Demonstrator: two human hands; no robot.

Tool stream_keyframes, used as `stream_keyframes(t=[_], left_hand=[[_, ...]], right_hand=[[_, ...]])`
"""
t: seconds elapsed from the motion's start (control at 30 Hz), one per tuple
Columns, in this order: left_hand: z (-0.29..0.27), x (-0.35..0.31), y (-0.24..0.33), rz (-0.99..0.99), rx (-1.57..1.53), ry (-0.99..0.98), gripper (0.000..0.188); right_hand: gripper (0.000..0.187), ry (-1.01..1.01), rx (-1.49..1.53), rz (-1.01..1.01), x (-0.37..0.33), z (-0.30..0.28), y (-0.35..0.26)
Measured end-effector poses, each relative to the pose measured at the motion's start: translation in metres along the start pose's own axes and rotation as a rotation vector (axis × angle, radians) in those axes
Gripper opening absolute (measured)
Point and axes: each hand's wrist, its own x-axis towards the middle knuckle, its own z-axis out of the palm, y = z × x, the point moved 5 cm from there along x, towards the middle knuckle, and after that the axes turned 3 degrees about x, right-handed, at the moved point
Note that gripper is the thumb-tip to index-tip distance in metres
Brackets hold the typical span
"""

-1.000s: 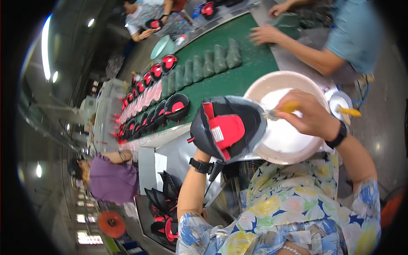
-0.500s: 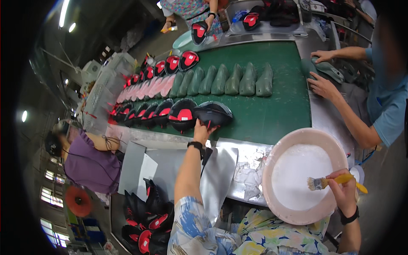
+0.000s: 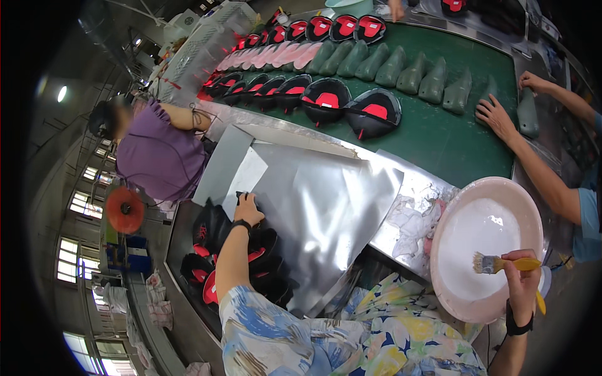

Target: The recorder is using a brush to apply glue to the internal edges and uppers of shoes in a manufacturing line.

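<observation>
Above the pink basin, the right hand grips the paintbrush, good for drips, while the left hand, its hold unclear, should gently lift one black shoe upper off the pile.

Orange fan well L of the left grip, blue bins nr it; co-worker w/ purple top closer, fwd-L; windows furthest L.

white glare on the metal sheet; dim, bent, blackened rim
</observation>
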Motion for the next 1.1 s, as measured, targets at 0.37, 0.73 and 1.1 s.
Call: stream_keyframes(t=[0.37, 0.73, 1.1], left_hand=[[-0.128, -0.023, 0.099, 0.267, -1.371, 0.003, 0.038], [-0.050, -0.085, 0.221, 0.661, -0.937, 0.051, 0.070], [-0.079, -0.116, 0.228, 0.984, -0.196, 0.177, 0.040]], right_hand=[[0.008, -0.021, -0.033, -0.152, -0.028, -0.001, -0.002], [0.012, 0.091, -0.053, -0.125, -0.023, -0.029, 0.037], [0.023, -0.561, -0.344, -0.186, 0.023, 0.085, 0.042]])
